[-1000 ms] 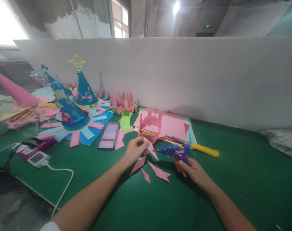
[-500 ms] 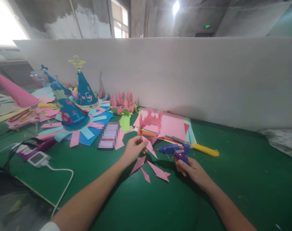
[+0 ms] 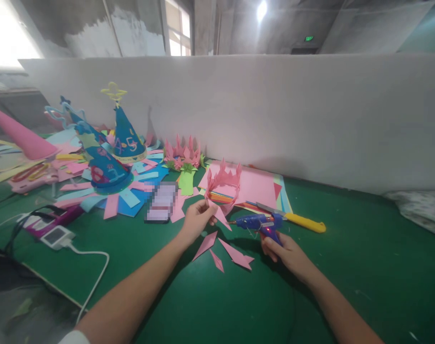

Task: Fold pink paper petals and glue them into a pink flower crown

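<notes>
Green tabletop [image 3: 346,267] is carrying it all: the pink paper crown [image 3: 222,184] is standing by the coloured sheet stack [image 3: 260,186], the left hand [image 3: 197,220] is pinching its lower point, the right hand [image 3: 289,253] is gripping the blue glue gun [image 3: 260,223], nozzle pointing crownward, and pink offcuts [image 3: 235,255] are lying between the hands.

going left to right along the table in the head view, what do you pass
pink cone → white charger → blurred phone → left hand → blue glue gun → yellow knife handle
</notes>
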Tool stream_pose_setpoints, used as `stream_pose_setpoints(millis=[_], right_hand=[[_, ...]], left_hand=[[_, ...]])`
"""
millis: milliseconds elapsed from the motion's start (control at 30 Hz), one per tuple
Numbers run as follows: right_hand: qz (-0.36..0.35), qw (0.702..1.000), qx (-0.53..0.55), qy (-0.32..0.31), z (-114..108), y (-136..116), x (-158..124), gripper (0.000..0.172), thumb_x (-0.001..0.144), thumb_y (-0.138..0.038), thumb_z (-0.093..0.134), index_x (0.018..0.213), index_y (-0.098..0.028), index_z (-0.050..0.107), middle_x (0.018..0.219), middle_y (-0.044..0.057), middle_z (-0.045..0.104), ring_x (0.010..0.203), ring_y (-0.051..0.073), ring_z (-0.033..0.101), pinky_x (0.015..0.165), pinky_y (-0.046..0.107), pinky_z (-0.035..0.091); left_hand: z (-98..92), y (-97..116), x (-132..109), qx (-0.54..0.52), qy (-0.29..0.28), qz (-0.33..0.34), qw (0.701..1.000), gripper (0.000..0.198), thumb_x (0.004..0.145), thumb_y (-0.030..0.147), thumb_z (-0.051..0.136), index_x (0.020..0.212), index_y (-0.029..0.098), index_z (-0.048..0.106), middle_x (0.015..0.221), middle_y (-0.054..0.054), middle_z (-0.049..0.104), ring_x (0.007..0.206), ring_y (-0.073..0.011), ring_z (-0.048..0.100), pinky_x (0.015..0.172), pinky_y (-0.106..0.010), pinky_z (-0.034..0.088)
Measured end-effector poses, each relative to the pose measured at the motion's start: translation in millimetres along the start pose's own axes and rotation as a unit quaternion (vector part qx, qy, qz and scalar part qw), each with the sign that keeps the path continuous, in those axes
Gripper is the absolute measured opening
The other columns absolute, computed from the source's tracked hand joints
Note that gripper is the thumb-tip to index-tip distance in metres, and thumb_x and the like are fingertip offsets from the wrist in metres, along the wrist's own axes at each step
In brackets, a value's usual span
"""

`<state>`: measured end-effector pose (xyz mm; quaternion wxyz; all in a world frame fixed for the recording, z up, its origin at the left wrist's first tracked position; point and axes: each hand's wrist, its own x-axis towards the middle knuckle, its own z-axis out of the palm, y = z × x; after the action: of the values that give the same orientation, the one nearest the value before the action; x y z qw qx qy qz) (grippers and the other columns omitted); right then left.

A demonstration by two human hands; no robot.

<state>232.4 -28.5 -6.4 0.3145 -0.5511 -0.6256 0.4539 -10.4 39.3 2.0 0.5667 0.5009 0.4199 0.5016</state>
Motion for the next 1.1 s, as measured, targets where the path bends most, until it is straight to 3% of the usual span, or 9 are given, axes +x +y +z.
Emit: stream_pose_setpoints(millis=[867, 1000, 1100], right_hand=[[0.006, 1.0, -0.013, -0.008, -1.9, -1.5, -0.6, 0.046, 0.08, -0.062, 0.045, 0.063, -0.019, 0.048, 0.049, -0.003, 0.044, 0.049, 0.012, 0.041, 0.054, 0.026, 0.034], [0.032, 0.999, 0.006, -0.012, -0.7, -3.9, -0.7, 0.046, 0.077, -0.063, 0.048, 0.07, -0.018, 0.05, 0.052, -0.004, 0.046, 0.047, 0.011, 0.04, 0.051, 0.025, 0.032], [0.057, 0.998, 0.012, 0.019, 0.9, -7.2, -0.6, 0.046, 0.075, -0.064, 0.05, 0.077, -0.018, 0.051, 0.049, -0.005, 0.044, 0.047, 0.011, 0.041, 0.052, 0.026, 0.033]], left_hand=[[-5.8, 3.8, 3.3, -0.043, 0.03, -0.003, 0.999, 0.029, 0.065, 0.037, 0.07, 0.062, 0.014, 0.052, 0.047, 0.004, 0.053, 0.045, -0.0083, 0.054, 0.043, -0.017, 0.041], [-7.7, 4.4, 4.5, -0.07, 0.036, 0.014, 0.997, 0.03, 0.066, 0.038, 0.07, 0.061, 0.014, 0.052, 0.049, 0.004, 0.055, 0.044, -0.006, 0.052, 0.045, -0.016, 0.039], [-9.4, 3.2, 5.7, -0.104, 0.048, 0.017, 0.993, 0.03, 0.068, 0.038, 0.07, 0.063, 0.014, 0.053, 0.051, 0.004, 0.056, 0.043, -0.0048, 0.05, 0.045, -0.015, 0.038]])
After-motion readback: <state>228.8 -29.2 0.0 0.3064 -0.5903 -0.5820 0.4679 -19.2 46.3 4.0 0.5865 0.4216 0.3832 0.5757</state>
